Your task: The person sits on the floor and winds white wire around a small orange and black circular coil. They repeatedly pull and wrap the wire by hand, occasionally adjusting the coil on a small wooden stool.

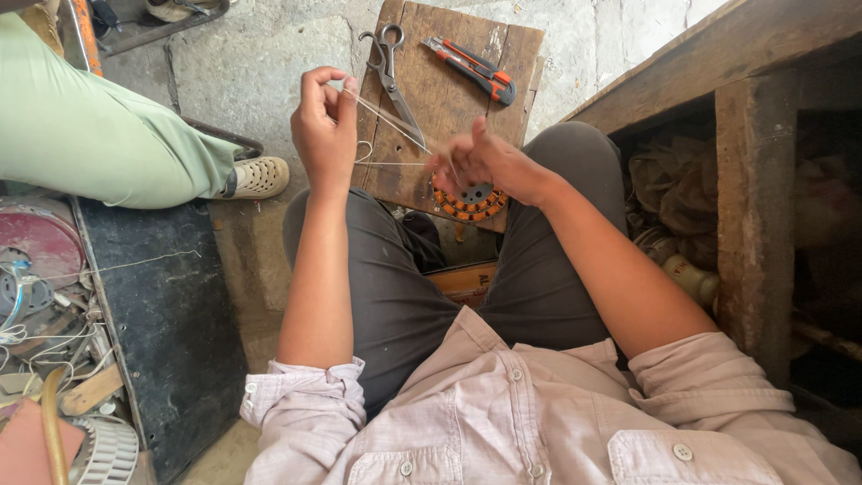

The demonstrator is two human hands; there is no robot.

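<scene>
Thread [386, 117] above wooden board [449, 81], concrete floor [251, 63]

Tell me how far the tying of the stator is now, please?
Done: orange windings already sit around the stator on the board. In hand: the left hand pulls a pale string taut while the right hand works it at the stator. Left: I cannot tell how much is tied; scissors and knife lie unused.

Single head cam, steep downward, close over lap.
</scene>
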